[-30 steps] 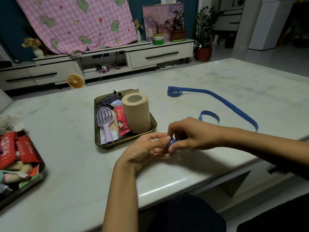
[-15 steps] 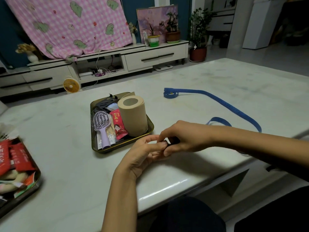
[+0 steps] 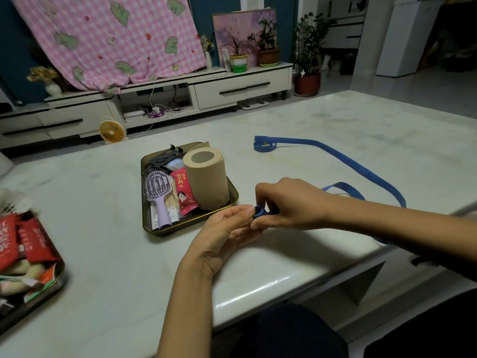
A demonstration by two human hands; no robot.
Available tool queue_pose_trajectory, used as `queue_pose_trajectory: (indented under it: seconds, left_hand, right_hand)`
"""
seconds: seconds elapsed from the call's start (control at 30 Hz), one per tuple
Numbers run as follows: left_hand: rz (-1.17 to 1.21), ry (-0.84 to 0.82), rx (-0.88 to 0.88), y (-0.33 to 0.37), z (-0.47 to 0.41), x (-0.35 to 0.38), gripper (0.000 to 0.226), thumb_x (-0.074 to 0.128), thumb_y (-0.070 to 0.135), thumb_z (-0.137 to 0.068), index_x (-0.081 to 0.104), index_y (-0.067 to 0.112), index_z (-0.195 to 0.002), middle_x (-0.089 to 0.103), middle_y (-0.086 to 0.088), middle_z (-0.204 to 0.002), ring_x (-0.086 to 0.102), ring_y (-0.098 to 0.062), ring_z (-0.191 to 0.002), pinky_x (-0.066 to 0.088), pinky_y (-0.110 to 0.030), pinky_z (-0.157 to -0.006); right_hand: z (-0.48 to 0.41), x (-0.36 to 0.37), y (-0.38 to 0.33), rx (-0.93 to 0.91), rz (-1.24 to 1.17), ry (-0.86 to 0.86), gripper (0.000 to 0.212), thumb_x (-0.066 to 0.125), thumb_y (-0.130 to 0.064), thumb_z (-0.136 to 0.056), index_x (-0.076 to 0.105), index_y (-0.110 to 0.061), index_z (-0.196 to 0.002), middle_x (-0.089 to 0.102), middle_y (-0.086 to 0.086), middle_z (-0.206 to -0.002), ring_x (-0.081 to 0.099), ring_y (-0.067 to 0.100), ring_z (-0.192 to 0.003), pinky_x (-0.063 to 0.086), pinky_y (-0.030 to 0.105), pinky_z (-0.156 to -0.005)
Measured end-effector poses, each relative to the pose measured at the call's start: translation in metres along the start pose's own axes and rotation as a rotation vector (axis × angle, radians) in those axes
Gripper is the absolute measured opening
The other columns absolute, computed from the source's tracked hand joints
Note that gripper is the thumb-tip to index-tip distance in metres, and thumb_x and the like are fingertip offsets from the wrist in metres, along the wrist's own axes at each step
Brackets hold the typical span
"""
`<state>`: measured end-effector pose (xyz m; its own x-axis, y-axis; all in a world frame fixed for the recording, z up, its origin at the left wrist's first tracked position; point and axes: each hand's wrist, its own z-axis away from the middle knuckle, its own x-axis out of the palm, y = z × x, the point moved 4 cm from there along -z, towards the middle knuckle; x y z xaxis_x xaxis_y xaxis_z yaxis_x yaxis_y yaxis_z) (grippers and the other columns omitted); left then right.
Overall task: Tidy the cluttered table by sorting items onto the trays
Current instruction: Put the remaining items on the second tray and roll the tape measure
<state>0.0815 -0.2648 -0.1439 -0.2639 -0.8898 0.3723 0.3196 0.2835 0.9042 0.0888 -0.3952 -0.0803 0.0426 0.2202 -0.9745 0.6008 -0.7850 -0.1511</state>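
Evidently light and limp, the blue tape point(image 3: 361, 165) handles best at its rolled end point(image 3: 259, 211), pinched between left hand point(image 3: 227, 229) and right hand point(image 3: 287, 202).

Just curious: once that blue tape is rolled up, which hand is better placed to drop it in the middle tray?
Probably the left hand: it holds the tape roll right beside the tray; the right hand, also on it, sits farther off.
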Motion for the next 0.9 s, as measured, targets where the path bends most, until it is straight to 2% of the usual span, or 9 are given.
queue_pose_trajectory:
  seconds: [0.1, 0.17, 0.23, 0.33, 0.47, 0.57, 0.7, 0.83, 0.9]
  left_hand:
    - [-0.001, 0.03, 0.028, -0.002, 0.001, 0.002, 0.048, 0.062, 0.013, -0.079, 0.052, -0.011, -0.12, 0.067, -0.015, -0.089, 0.066, -0.017, -0.07, 0.056, -0.025, -0.063]
    - [0.008, 0.036, 0.021, -0.002, 0.001, 0.0, 0.045, 0.06, 0.008, -0.083, 0.049, -0.012, -0.122, 0.067, -0.017, -0.091, 0.066, -0.02, -0.07, 0.057, -0.026, -0.063]
    - [-0.011, 0.004, -0.003, -0.001, 0.001, -0.001, 0.048, 0.062, 0.009, -0.08, 0.05, -0.01, -0.122, 0.068, -0.013, -0.084, 0.066, -0.017, -0.064, 0.056, -0.026, -0.06]
    - [-0.062, -0.07, -0.035, 0.001, 0.003, -0.001, 0.05, 0.066, 0.014, -0.072, 0.054, -0.004, -0.117, 0.069, -0.015, -0.083, 0.067, -0.019, -0.065, 0.055, -0.027, -0.059]
    - [-0.101, -0.13, -0.06, 0.0, 0.004, -0.002, 0.045, 0.072, 0.01, -0.07, 0.057, 0.001, -0.112, 0.069, -0.019, -0.089, 0.069, -0.027, -0.074, 0.056, -0.029, -0.061]
    - [-0.151, -0.151, -0.068, 0.0, 0.005, -0.002, 0.048, 0.073, 0.011, -0.07, 0.055, 0.003, -0.114, 0.07, -0.018, -0.089, 0.069, -0.028, -0.076, 0.057, -0.029, -0.062]
    - [-0.101, -0.099, -0.038, 0.0, 0.005, -0.003, 0.049, 0.071, 0.015, -0.067, 0.056, 0.001, -0.112, 0.07, -0.018, -0.088, 0.069, -0.027, -0.075, 0.057, -0.029, -0.063]
    - [-0.021, -0.022, 0.0, 0.0, 0.002, -0.003, 0.059, 0.071, 0.022, -0.068, 0.054, -0.005, -0.117, 0.068, -0.022, -0.093, 0.068, -0.029, -0.082, 0.056, -0.028, -0.066]
    - [-0.011, -0.02, 0.011, -0.001, 0.003, 0.0, 0.058, 0.071, 0.021, -0.067, 0.054, -0.005, -0.116, 0.069, -0.021, -0.093, 0.069, -0.027, -0.079, 0.057, -0.028, -0.066]
  right_hand:
    - [0.003, 0.012, -0.006, -0.063, 0.094, 0.139, 0.036, 0.053, -0.051, -0.086, 0.048, -0.016, -0.096, 0.064, 0.0, -0.083, 0.055, 0.025, -0.073, 0.027, 0.029, -0.058]
    - [0.003, 0.014, -0.007, -0.07, 0.095, 0.153, 0.035, 0.054, -0.05, -0.086, 0.048, -0.017, -0.097, 0.064, -0.003, -0.085, 0.052, 0.022, -0.071, 0.026, 0.028, -0.058]
    - [0.001, 0.012, -0.006, -0.046, -0.016, 0.052, 0.034, 0.061, -0.048, -0.083, 0.05, -0.02, -0.099, 0.053, -0.013, -0.072, 0.044, 0.01, -0.063, 0.027, 0.024, -0.054]
    - [-0.002, 0.009, -0.005, -0.044, -0.279, -0.155, 0.037, 0.072, -0.039, -0.077, 0.058, -0.02, -0.106, 0.046, -0.016, -0.063, 0.049, -0.003, -0.06, 0.036, 0.01, -0.054]
    - [0.003, 0.003, -0.001, -0.064, -0.529, -0.394, 0.024, 0.07, -0.022, -0.082, 0.065, -0.021, -0.105, 0.06, -0.006, -0.065, 0.053, 0.011, -0.051, 0.044, 0.015, -0.05]
    - [0.007, 0.002, 0.002, -0.07, -0.597, -0.469, 0.02, 0.066, -0.018, -0.086, 0.063, -0.029, -0.102, 0.066, 0.0, -0.072, 0.058, 0.013, -0.05, 0.047, 0.018, -0.05]
    - [0.005, 0.004, 0.003, -0.021, -0.514, -0.427, 0.015, 0.06, -0.02, -0.09, 0.059, -0.022, -0.105, 0.068, -0.001, -0.075, 0.061, 0.019, -0.05, 0.051, 0.028, -0.052]
    - [0.001, 0.001, 0.003, -0.01, -0.253, -0.255, 0.021, 0.061, -0.033, -0.088, 0.06, -0.021, -0.106, 0.062, -0.011, -0.067, 0.053, 0.004, -0.046, 0.042, 0.014, -0.049]
    - [0.002, 0.001, 0.001, -0.02, -0.061, -0.122, 0.026, 0.062, -0.043, -0.084, 0.061, -0.023, -0.1, 0.055, -0.013, -0.066, 0.047, 0.004, -0.054, 0.033, 0.017, -0.05]
